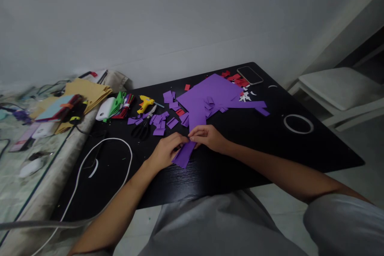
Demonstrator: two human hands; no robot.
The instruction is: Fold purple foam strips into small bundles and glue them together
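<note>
Both hands pinch a folded strip of purple paper point(186, 154) near the front of the black table. My left hand point(168, 149) grips its left edge, thumb and fingers closed. From the right, my right hand point(207, 137) pinches the strip's upper part, its fingertips almost meeting the left ones. Behind them lies a large purple sheet point(214, 88) with small folded pieces on it. Several little purple paper pieces point(160, 122) are scattered to the left, beside black-handled scissors point(143, 126) and a yellow glue gun point(146, 103).
A phone point(250, 75) lies at the far right corner, near red paper scraps point(237, 79) and white scraps point(246, 95). A white ring point(298, 124) is on the right. A white cable point(131, 156) loops across the left side. Brown envelopes point(90, 92) are piled at the left.
</note>
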